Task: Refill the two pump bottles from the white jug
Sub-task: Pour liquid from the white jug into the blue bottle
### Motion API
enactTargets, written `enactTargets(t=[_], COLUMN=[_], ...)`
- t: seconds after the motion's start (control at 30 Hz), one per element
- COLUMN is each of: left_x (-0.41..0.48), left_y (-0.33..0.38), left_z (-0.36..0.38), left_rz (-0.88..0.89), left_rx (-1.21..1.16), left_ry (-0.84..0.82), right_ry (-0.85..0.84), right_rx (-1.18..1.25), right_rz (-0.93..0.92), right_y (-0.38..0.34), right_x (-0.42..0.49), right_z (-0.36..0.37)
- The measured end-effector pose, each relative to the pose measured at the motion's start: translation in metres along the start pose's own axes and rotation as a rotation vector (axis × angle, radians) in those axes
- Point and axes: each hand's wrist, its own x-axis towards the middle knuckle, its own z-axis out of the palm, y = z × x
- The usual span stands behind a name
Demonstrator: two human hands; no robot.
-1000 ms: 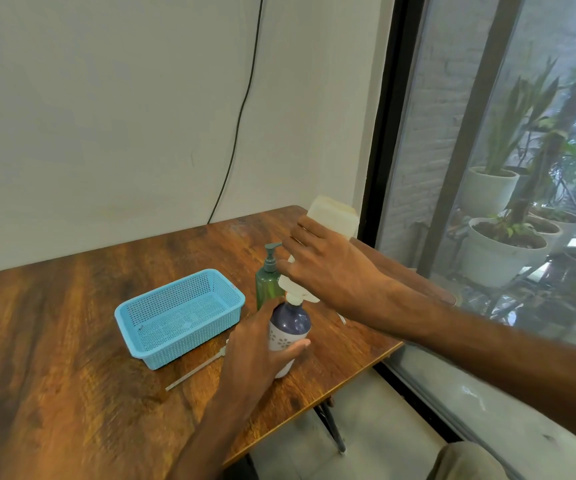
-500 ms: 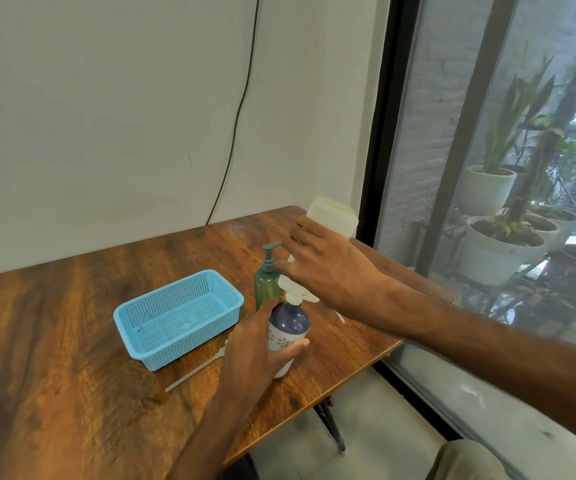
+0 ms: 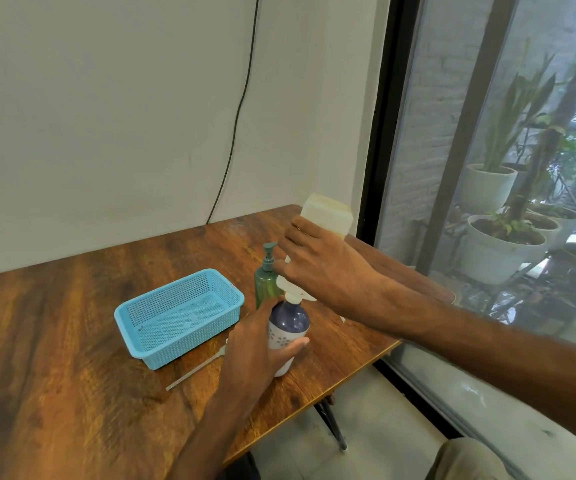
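A dark blue pump bottle point(image 3: 288, 323) with a white flowered base stands near the table's front edge, its pump off. My left hand point(image 3: 255, 348) grips its body. A white funnel point(image 3: 291, 291) sits in its neck. My right hand point(image 3: 324, 268) grips the white jug point(image 3: 328, 214), which is tipped with its base up and its mouth down towards the funnel; the mouth is hidden behind my hand. A green pump bottle point(image 3: 266, 285) with its pump on stands upright just behind the blue one.
A light blue mesh basket point(image 3: 179, 315) stands left of the bottles on the wooden table point(image 3: 54, 358). A white pump tube point(image 3: 193, 370) lies in front of the basket. The table's right edge runs along a glass window with potted plants outside.
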Motion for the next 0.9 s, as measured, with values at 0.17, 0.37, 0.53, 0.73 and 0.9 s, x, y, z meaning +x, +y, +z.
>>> enactTargets(t=[0.17, 0.37, 0.53, 0.73, 0.9], left_x=[0.000, 0.001, 0.000, -0.003, -0.006], left_y=[0.001, -0.002, -0.008, -0.013, -0.026], left_z=[0.000, 0.001, -0.001, -0.006, -0.006], left_rz=[0.000, 0.013, 0.004, -0.001, -0.050], left_rx=[0.001, 0.002, -0.001, -0.091, -0.181], left_ry=[-0.004, -0.013, 0.010, -0.002, 0.017], right_ry=[-0.013, 0.022, -0.003, -0.133, 0.034], right_rx=[-0.007, 0.059, 0.513, 1.126, 1.478], right_rz=[0.006, 0.040, 0.158, 0.501, 0.788], right_y=[-0.001, 0.002, 0.022, 0.004, -0.019], right_x=[-0.002, -0.003, -0.018, -0.056, -0.051], right_z=[0.000, 0.011, 0.054, 0.125, 0.128])
